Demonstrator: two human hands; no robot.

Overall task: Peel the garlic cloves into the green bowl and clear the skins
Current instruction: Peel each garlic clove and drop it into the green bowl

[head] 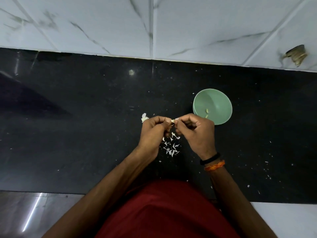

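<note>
Red cloth filled the bottom of the frame, and just above it, at centre, lay the papery skins (171, 148), scattered on the black counter (85, 134) between the two wrists. Above those, both hands met at frame centre: the left hand (151, 133) had its fingers curled in and pinching one end of a garlic clove (172, 120), while the right hand (197, 131), banded at the wrist, pinched the other end, thumb and fingertips tight on it. To do this well, I judged, the left should hold the clove steady while the right nail lifted the skin and stripped it over the pile. Right of centre, touching the right knuckles in view, sat the green bowl (221, 107), two peeled cloves (207, 113) already inside, a short drop away. Behind the left hand, a pale unpeeled clump (144, 117) waited.
</note>
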